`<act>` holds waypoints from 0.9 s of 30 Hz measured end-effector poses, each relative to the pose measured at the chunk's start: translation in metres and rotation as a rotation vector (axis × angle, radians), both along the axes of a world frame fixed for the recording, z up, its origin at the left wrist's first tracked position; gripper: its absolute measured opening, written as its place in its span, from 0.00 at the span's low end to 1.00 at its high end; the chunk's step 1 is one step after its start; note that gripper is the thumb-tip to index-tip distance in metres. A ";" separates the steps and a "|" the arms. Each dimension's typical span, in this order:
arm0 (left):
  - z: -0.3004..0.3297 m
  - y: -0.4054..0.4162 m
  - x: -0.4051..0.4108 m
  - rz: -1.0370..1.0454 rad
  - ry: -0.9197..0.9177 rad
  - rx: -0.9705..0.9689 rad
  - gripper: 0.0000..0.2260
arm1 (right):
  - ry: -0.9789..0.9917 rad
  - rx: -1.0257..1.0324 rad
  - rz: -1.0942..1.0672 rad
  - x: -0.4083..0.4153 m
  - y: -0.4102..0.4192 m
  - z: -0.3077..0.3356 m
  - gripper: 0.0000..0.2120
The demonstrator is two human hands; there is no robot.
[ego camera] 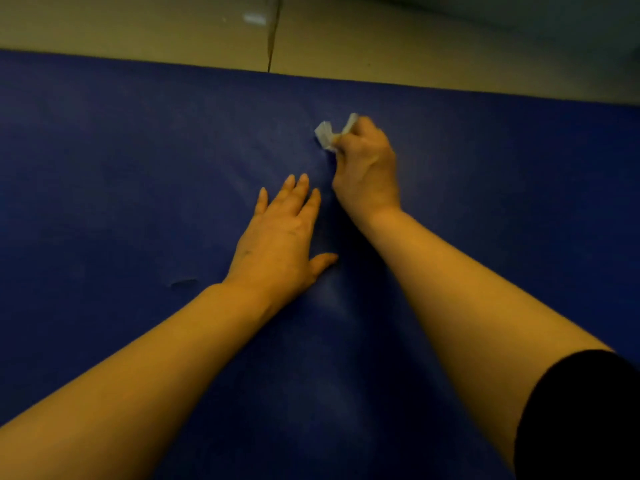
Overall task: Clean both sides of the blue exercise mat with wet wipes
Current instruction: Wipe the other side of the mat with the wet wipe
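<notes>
The blue exercise mat (121,161) lies flat and fills most of the view. My right hand (367,168) grips a crumpled white wet wipe (327,133) and holds it against the mat near its far edge. Part of the wipe sticks out left of and above my curled fingers. My left hand (280,244) presses flat on the mat just below and left of the right hand, fingers straight and spread.
Beige tiled floor (381,39) runs beyond the mat's far edge, with a dark grout line (273,32). A small dent or scuff (183,284) marks the mat left of my left wrist. A black sleeve (581,417) shows at the lower right.
</notes>
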State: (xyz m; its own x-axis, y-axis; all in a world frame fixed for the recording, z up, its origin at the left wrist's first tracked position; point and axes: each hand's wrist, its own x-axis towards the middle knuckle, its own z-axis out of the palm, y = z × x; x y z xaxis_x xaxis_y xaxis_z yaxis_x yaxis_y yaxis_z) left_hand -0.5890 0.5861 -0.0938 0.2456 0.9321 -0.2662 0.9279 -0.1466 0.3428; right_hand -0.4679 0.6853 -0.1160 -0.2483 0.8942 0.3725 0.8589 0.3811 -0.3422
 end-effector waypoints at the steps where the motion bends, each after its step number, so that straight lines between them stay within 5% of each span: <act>1: 0.002 -0.002 0.001 -0.029 0.052 -0.038 0.42 | -0.044 -0.009 0.035 0.008 -0.001 0.001 0.06; 7: 0.013 -0.007 0.008 -0.093 0.205 -0.253 0.52 | -0.154 -0.155 -0.432 0.059 0.002 0.011 0.11; 11: 0.012 -0.007 0.013 -0.065 0.191 -0.246 0.54 | 0.002 -0.139 -0.181 0.009 -0.031 0.012 0.09; 14: 0.008 -0.010 0.011 -0.046 0.149 -0.232 0.54 | -0.102 -0.133 0.028 0.008 -0.049 0.007 0.12; 17: 0.005 -0.010 0.011 -0.041 0.147 -0.231 0.54 | -0.152 -0.047 -0.076 0.045 -0.037 0.008 0.04; 21: 0.003 -0.009 0.011 -0.034 0.142 -0.231 0.53 | -0.050 -0.064 -0.350 0.056 -0.043 0.007 0.07; 27: 0.004 -0.009 0.012 -0.023 0.128 -0.223 0.54 | -0.049 -0.073 -0.038 0.020 -0.079 -0.006 0.12</act>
